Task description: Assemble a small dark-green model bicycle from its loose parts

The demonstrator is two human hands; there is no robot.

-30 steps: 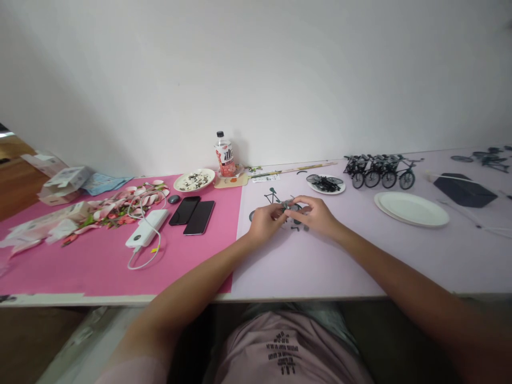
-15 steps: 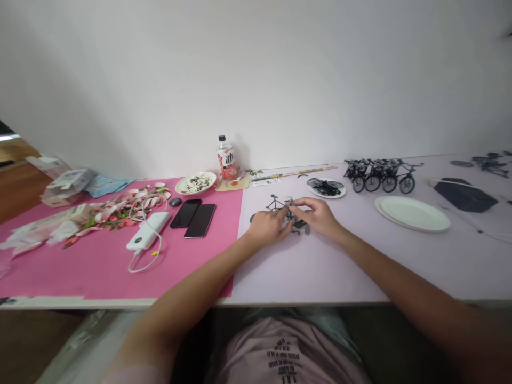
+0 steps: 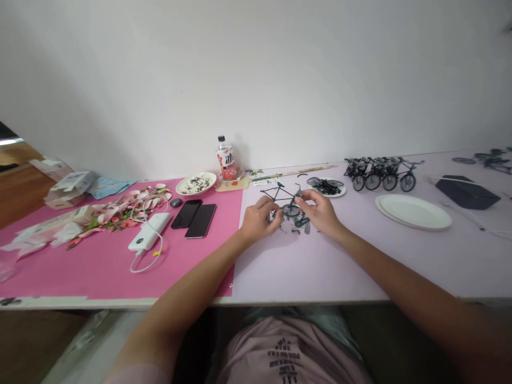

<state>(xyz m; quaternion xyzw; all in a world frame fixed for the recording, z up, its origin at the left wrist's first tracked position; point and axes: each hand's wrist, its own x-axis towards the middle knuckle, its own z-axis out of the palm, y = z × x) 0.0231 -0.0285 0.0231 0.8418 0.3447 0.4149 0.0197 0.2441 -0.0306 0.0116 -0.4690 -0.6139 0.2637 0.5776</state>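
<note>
Upright between my hands is a dark miniature bicycle frame (image 3: 279, 193), its saddle and handlebar showing at the top. My left hand (image 3: 258, 218) is closed at the lower part of the frame; what its fingertips pinch is partly hidden. Thumb and fingers of my right hand (image 3: 321, 213) pinch the frame's front end, below the handlebar. On the table just under it lie a small spoked wheel (image 3: 290, 210) and several loose dark parts (image 3: 303, 222).
Beyond my right hand, a white plate (image 3: 341, 192) bears small wheels and black parts. Several assembled miniature bicycles (image 3: 384, 174) stand at the back right, behind white oval plates (image 3: 416, 213). To the left lie two phones (image 3: 201, 221), a power bank (image 3: 149, 231) and a bottle (image 3: 226, 160).
The miniature bicycle frame has been raised and shows more fully. My left hand has drawn back left, and my hands are farther apart, uncovering the wheel and loose parts below.
</note>
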